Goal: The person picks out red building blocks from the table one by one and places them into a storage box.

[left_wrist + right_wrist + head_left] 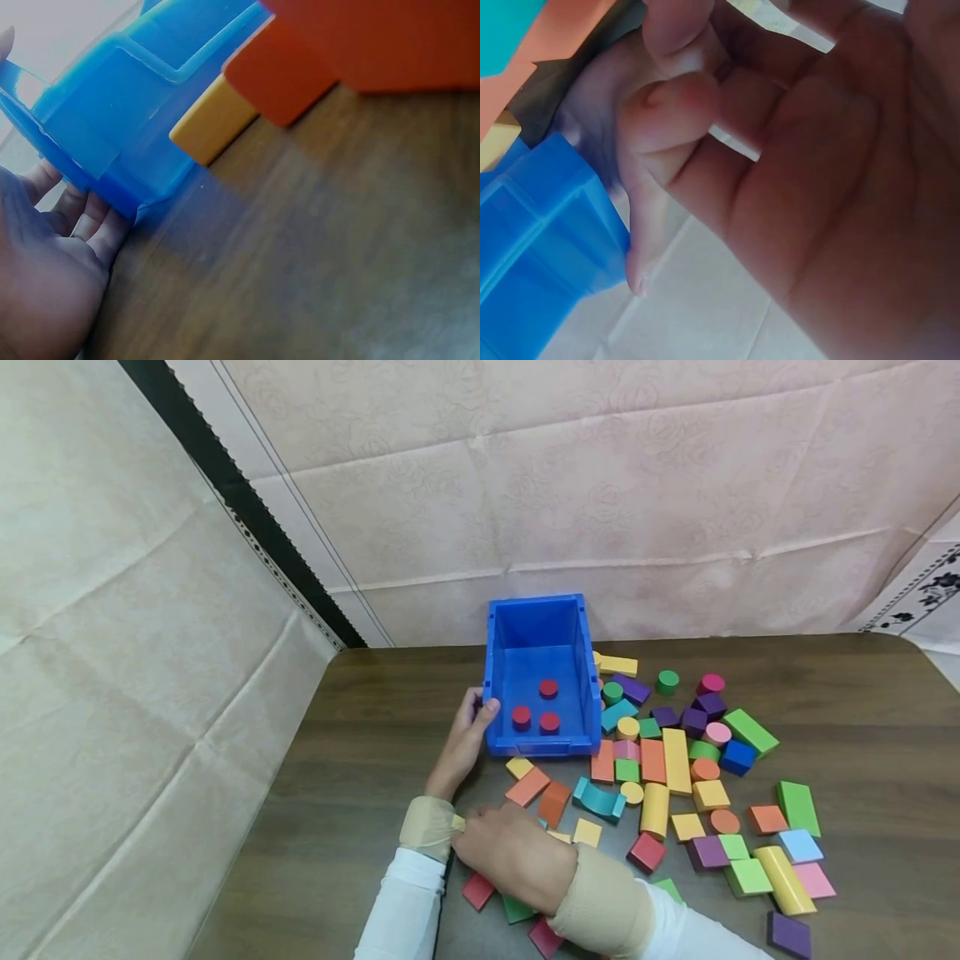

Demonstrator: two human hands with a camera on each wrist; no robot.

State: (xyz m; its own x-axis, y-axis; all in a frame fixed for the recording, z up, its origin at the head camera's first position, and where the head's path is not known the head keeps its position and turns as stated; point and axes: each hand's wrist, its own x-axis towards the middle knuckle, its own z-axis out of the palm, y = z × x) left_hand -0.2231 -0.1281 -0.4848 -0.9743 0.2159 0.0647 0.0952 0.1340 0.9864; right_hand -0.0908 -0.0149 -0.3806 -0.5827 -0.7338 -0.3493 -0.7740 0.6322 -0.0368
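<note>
My left hand (461,743) grips the near left side of a blue plastic bin (536,747), thumb at the rim and fingers along the outer wall. Inside the bin stand a few short red cylinders (549,723). My right hand (517,856) is at the left wrist, its fingers curled at the beige wrist band (427,828); they seem to pinch its edge, though the fingertips are mostly hidden. In the right wrist view, the curled fingers (671,112) show in front of the left hand. An orange block (285,71) and a yellow block (214,120) lie beside the bin.
Many coloured blocks are spread right of and below the bin, among them a teal arch (598,800), a yellow half-round bar (783,881) and a green block (797,807). The brown table (322,827) ends at a pale cloth wall (600,527) behind.
</note>
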